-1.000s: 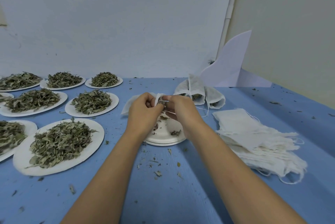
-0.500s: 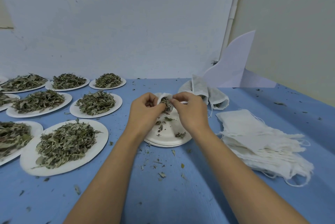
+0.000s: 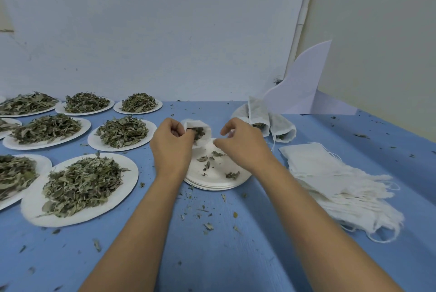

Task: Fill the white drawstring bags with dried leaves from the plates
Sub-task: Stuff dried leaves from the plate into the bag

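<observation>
Head view: I record a change at the bag mouth. Half a second ago both hands were closed together on the white drawstring bag [image 3: 204, 137]. Now the right hand [image 3: 244, 147] has drawn off to the right and stands apart from it, fingers loosely curled, thumb and forefinger parted, nothing visible between them. I cannot rule out a thin string there, but none shows. The left hand [image 3: 172, 150] keeps its hold, thumb and fingers pinching the near rim of the bag, which hangs open just above the far edge of the stack of plates [image 3: 219, 183]. Dried leaves [image 3: 197, 131] show dark inside the mouth.

Finding: in my judgement the last pinch has gone in and the right hand is free for the next one. Only a few scraps [image 3: 207, 161] remain on the top plate of the stack, so this source is nearly spent. The nearest heaped plate [image 3: 128, 173] lies just beside the left forearm, still piled high.

Status: filled bags [image 3: 282, 130] lie at the back near the white card [image 3: 304, 84]. A thick pile of empty bags [image 3: 330, 173] waits at the right on the blue table [image 3: 236, 256]. I judge the task far from done. Risk noted: crumbs already litter the table, and more spill is likely if the mouth sags while held one-handed.
</observation>
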`<move>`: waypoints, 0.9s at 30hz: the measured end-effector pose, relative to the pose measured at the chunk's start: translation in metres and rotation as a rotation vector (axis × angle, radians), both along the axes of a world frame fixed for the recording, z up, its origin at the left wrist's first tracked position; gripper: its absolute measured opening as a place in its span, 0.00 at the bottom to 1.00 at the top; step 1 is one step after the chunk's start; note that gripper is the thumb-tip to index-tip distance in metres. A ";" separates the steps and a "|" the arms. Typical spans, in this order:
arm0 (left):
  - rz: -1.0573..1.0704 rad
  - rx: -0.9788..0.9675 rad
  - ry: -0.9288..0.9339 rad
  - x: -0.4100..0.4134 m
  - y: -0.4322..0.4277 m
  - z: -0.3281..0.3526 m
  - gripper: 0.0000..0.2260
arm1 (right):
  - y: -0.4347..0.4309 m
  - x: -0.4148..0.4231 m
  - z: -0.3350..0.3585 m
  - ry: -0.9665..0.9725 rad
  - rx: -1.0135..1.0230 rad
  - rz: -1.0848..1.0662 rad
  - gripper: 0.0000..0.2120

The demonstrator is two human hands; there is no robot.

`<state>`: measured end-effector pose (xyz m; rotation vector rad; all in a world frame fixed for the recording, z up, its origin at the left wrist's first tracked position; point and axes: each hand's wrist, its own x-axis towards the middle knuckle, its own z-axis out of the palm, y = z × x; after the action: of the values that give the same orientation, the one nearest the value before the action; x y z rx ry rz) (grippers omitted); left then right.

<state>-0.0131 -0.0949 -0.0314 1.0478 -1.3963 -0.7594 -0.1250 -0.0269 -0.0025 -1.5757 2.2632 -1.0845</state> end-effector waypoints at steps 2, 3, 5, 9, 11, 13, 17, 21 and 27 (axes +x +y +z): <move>-0.013 0.037 0.052 0.000 -0.001 -0.001 0.13 | 0.006 -0.005 0.011 0.162 0.335 0.027 0.15; -0.023 0.055 0.084 -0.001 -0.001 -0.001 0.13 | 0.008 -0.006 0.015 0.194 0.476 0.048 0.16; -0.045 0.094 0.155 -0.001 -0.002 0.000 0.13 | 0.010 -0.005 0.016 0.224 0.614 0.076 0.16; -0.052 0.121 0.205 -0.001 -0.003 0.000 0.13 | 0.005 -0.003 0.009 0.189 0.551 0.081 0.13; -0.052 0.117 0.206 -0.002 -0.004 -0.001 0.13 | 0.000 -0.003 0.002 0.146 0.375 0.050 0.10; -0.050 0.116 0.208 -0.002 -0.004 -0.001 0.13 | -0.006 -0.003 -0.008 0.101 0.119 -0.005 0.07; -0.042 0.118 0.230 -0.002 -0.004 -0.001 0.13 | -0.014 -0.001 -0.029 0.088 -0.026 0.024 0.07; -0.043 0.124 0.232 -0.002 -0.005 -0.002 0.13 | -0.017 -0.004 -0.032 0.268 -0.012 0.059 0.13; -0.057 0.121 0.237 -0.002 -0.005 -0.002 0.13 | -0.014 0.010 -0.029 0.271 0.186 0.275 0.14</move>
<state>-0.0149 -0.0999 -0.0334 0.9789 -1.1922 -0.9873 -0.1154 -0.0406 -0.0319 -1.9766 2.1391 -0.6053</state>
